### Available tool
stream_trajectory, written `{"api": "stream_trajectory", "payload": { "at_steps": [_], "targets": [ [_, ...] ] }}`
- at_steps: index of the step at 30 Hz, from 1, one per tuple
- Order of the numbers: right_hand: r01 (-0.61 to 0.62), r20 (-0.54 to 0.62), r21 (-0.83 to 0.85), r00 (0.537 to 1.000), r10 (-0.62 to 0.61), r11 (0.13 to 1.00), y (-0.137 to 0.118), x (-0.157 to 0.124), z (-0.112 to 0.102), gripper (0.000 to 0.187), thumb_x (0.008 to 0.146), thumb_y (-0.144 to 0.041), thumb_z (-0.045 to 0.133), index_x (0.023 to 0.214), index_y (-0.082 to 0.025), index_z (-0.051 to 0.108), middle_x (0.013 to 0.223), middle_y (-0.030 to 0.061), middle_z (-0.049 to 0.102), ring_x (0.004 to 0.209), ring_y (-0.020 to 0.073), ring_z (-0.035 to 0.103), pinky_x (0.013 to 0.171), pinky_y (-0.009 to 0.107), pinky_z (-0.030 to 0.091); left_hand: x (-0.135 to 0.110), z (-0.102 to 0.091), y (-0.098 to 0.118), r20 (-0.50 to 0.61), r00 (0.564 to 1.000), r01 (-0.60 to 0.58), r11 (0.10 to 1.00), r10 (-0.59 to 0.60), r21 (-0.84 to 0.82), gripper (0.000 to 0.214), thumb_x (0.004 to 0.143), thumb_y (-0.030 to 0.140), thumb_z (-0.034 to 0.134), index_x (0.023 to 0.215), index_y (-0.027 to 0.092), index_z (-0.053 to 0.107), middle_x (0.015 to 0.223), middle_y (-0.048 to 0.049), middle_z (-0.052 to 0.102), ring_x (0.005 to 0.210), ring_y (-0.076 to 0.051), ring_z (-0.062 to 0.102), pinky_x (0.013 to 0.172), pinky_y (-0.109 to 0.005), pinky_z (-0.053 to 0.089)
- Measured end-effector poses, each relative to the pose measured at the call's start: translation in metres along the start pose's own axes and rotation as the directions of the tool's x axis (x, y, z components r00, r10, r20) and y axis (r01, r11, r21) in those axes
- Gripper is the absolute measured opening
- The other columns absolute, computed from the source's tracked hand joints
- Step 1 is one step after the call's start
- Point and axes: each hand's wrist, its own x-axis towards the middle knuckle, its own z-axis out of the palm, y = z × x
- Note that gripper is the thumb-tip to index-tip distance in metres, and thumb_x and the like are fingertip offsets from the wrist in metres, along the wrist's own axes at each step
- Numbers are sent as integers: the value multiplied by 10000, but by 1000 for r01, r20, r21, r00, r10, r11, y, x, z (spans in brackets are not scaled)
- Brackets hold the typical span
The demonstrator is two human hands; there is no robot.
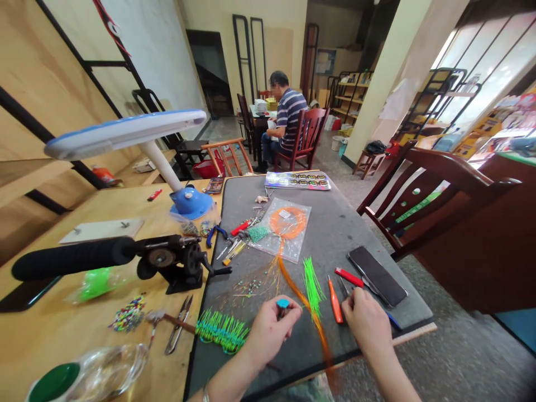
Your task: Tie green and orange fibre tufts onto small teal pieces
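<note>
My left hand is closed over the mat, its thumb and fingers pinching a small turquoise-topped piece whose lower part is hidden. Farther right, my right hand curls its fingers round a blue-handled tool lying low over the mat; its kind is mostly covered. An orange-handled pointed tool lies just left of that hand. Between the hands are a bundle of bright green strands and a long hank of orange fibre. Green-and-blue tied strands rest left of my left hand.
A hand-cranked winder, scissors and coloured beads are on the left. Beyond lie a plastic bag with an orange coil and a blue-based lamp. A phone lies right. A person sits farther back.
</note>
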Motion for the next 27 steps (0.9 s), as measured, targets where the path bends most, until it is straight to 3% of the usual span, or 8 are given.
{"api": "stream_trajectory", "payload": {
  "at_steps": [2,5,7,9,14,20,27],
  "targets": [
    [-95,-5,153,995,97,984,3,0,-2,110,784,-229,495,692,-232,434,588,2,590,550,186,597,529,259,376,0,-1,1,-11,1000,24,998,-24,-54,246,728,384,642,761,143,604,491,65,427,440,-68,364,406,-172,244],
    [-160,12,451,985,174,878,0,-11,-10,108,772,-284,491,720,-249,404,536,-38,577,472,162,566,485,236,382,1,0,3,-14,998,52,990,-54,-131,254,697,386,663,748,146,595,486,72,414,430,-61,344,398,-168,218],
    [-86,-1,613,994,110,785,-10,-23,-17,73,787,-297,479,824,-240,451,614,-16,632,525,168,599,519,235,420,1,0,5,-13,998,63,984,-66,-167,247,688,382,665,726,155,575,469,81,399,418,-57,321,393,-167,204],
    [12,19,721,999,-37,693,-26,-34,-24,209,830,-342,474,994,-213,490,688,9,666,581,178,622,555,239,445,1,1,7,-16,998,63,981,-67,-182,230,689,369,657,705,164,555,451,88,385,406,-55,305,391,-169,198],
    [58,86,800,974,-210,597,-62,-48,-31,236,906,-369,424,928,-211,599,738,25,679,640,170,629,595,225,453,-1,3,8,-16,999,31,988,-34,-151,199,707,347,631,687,166,550,443,87,385,402,-59,317,397,-175,213],
    [67,81,835,967,-242,547,-75,-46,-24,226,897,-361,456,861,-200,612,659,-1,633,572,146,582,549,204,418,-2,3,9,-17,999,39,991,-41,-130,143,704,300,602,695,167,550,457,88,383,399,-56,328,397,-168,237],
    [-38,158,897,958,-241,440,-79,-46,-22,294,903,-419,444,803,-188,596,643,-13,571,575,132,511,555,205,379,-2,4,7,-15,998,52,988,-55,-148,177,691,320,632,719,169,543,469,94,392,394,-48,332,387,-158,242]
  ]
}}
